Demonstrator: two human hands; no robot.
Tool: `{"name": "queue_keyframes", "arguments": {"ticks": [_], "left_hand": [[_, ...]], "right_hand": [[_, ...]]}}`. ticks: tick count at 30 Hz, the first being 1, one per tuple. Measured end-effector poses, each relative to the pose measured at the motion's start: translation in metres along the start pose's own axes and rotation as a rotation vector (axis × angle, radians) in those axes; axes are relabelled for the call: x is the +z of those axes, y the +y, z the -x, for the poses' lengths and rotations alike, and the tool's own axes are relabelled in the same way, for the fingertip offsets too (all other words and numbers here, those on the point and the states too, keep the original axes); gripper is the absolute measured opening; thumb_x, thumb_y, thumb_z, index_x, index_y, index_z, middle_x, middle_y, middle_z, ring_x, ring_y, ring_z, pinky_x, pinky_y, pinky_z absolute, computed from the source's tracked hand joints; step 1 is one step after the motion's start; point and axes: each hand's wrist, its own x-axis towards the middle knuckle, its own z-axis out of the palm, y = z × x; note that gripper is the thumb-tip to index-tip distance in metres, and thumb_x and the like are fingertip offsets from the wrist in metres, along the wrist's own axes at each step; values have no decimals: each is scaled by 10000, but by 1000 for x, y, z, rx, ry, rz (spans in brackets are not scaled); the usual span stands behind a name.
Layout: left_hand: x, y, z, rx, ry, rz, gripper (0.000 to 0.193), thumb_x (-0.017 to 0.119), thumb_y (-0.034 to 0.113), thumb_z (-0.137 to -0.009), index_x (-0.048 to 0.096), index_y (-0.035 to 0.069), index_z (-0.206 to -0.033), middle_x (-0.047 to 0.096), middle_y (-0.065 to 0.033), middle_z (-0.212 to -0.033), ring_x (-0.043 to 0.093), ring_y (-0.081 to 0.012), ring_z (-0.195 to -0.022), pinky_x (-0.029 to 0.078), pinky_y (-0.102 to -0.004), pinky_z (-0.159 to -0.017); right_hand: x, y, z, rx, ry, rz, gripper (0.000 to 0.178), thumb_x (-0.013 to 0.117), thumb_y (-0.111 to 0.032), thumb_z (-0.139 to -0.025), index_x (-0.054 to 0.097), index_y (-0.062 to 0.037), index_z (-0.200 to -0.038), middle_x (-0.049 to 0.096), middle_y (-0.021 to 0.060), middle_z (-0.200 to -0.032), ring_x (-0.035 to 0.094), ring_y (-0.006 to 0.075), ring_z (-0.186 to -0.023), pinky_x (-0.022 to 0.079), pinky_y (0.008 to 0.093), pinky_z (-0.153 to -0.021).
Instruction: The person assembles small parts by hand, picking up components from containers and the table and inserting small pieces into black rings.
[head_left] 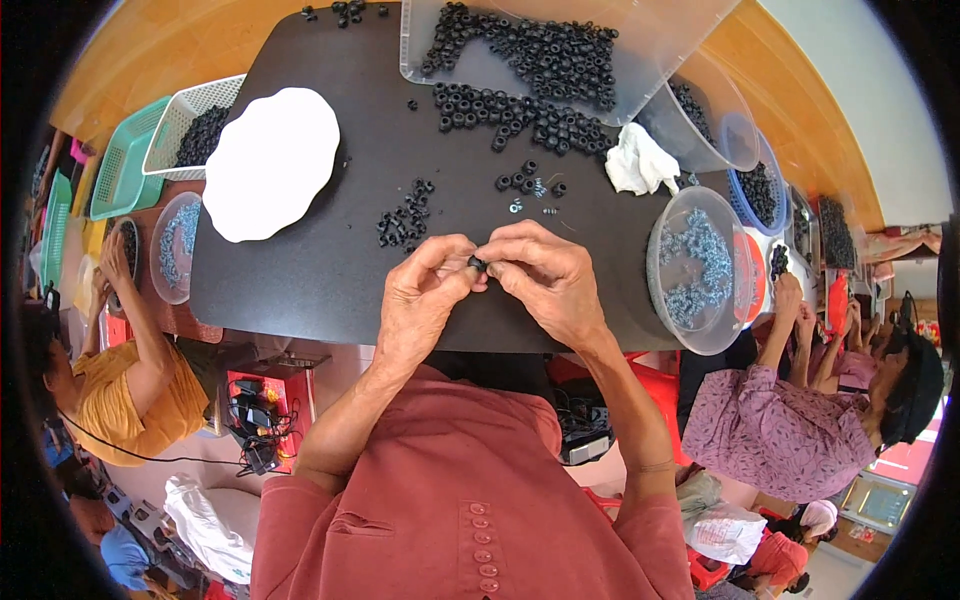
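Note:
A small black round part (477, 263) is pinched between the thumb and fingers of my left hand (425, 292), above the near half of the dark table. The fingertips of my right hand (548, 275) close together against the same part; whatever they pinch is hidden. Just beyond my left hand lies a loose pile of small black pieces (404, 222). Several black hollow round parts (520, 182) sit past my right hand, with a few tiny blue-silver metal springs or clips (516, 206) near them.
A clear bin (640, 100) of black parts lies tipped at the far side, spilling onto the table (300, 290). At right are a clear bowl (652, 270) of blue-silver pieces and a crumpled white cloth (640, 160). A white scalloped board (272, 165) rests at left. Co-workers sit on both sides.

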Motion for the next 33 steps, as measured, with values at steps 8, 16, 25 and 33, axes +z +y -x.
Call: {"name": "queue_keyframes", "arguments": {"ticks": [8, 16, 25, 33], "left_hand": [[8, 1, 2, 11, 12, -157, 191, 578, -63, -862, 600, -13, -1045, 599, -28, -946, 578, -83, -805, 485, -226, -754], [14, -5, 4, 111, 3, -222, 211, 578, -75, -839, 602, -17, -1040, 549, 6, -894, 520, -67, -797, 461, -206, -772], [13, -5, -2, -23, -38, -109, 195, 571, -51, -875, 593, -44, -1068, 574, -19, -905, 573, -92, -803, 498, -233, -754], [2, -7, -10, -198, -58, 150, 206, 563, -16, -888, 587, -14, -1093, 606, -47, -919, 614, -128, -800, 528, -269, -785]], "right_hand": [[-6, 0, 8, 79, 40, -69, 142, 611, 81, -834, 657, 53, -965, 626, 100, -970, 610, 118, -821, 503, 234, -716], [1, 0, 14, -56, 153, 145, 146, 669, 51, -779, 673, 27, -923, 671, 90, -893, 654, 134, -759, 528, 245, -667], [1, 13, 17, 26, 170, 43, 206, 691, 25, -779, 663, 24, -983, 655, 99, -920, 660, 140, -755, 534, 259, -673], [-4, 7, 15, -216, 110, 318, 312, 730, 18, -723, 661, 0, -1026, 618, 86, -953, 638, 165, -778, 531, 279, -669]]}}
